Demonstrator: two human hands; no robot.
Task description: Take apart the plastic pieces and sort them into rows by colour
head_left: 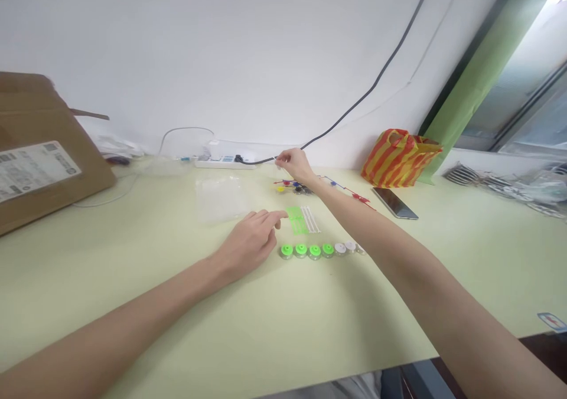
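Note:
My left hand [253, 238] rests over the table with its index finger stretched out to the left edge of some thin bright green plastic strips [296, 221]. Its other fingers are loosely bent, with nothing seen in them. Beside the green strips lie white plastic strips [310, 219]. In front of them runs a row of small round pieces, several with green tops [314, 251] and then white-topped ones [340, 249], partly covered by my right forearm. Farther back, my right hand [295, 164] is closed in a pinch near the wall; a small pale thing at its fingertips is too small to name.
Behind my right wrist lie red, blue, yellow and dark plastic pieces [297, 189]. A clear plastic bag [221, 198] lies left of them, before a power strip [217, 162]. A cardboard box [48, 145] stands left; a phone [394, 203] and striped bag [396, 158] are right.

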